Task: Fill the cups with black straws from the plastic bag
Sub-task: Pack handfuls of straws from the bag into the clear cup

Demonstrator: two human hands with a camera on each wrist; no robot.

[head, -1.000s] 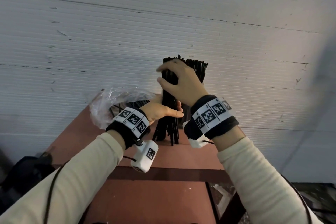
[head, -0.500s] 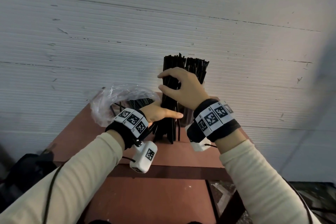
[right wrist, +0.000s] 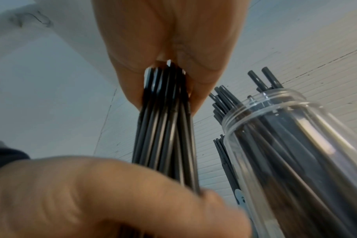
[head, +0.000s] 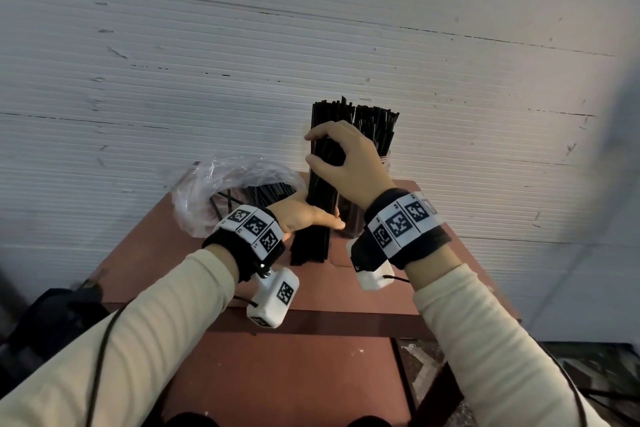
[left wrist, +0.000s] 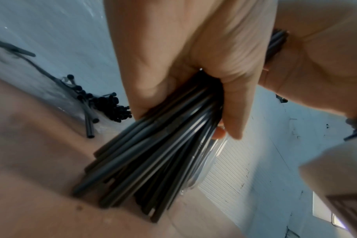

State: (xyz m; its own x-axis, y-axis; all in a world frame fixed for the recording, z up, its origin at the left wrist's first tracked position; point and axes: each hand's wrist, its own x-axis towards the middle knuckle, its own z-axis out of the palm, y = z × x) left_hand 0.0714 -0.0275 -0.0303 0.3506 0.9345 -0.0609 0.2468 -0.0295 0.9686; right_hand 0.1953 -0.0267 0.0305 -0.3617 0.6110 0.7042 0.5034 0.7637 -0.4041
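Note:
A bundle of black straws (head: 320, 184) stands upright with its lower ends on the red-brown table (head: 311, 291). My left hand (head: 304, 215) grips the bundle low down, seen close in the left wrist view on the straws (left wrist: 153, 161). My right hand (head: 341, 163) grips the bundle (right wrist: 165, 128) higher up, thumb and fingers curled round it. Just right of the bundle stands a clear plastic cup (right wrist: 285, 145) packed with black straws (head: 375, 128). The clear plastic bag (head: 221, 191) lies at the back left with more straws (left wrist: 110, 106) in it.
A white ribbed wall (head: 311, 45) rises right behind the table. A second, lower red-brown surface (head: 277, 381) lies nearer me. Something dark (head: 52, 315) sits on the floor at the left. Patterned floor shows at the lower right.
The bundle has come down until its ends rest on the table and stands straighter. My right hand slid lower along it, and my left hand kept its grip near the bottom.

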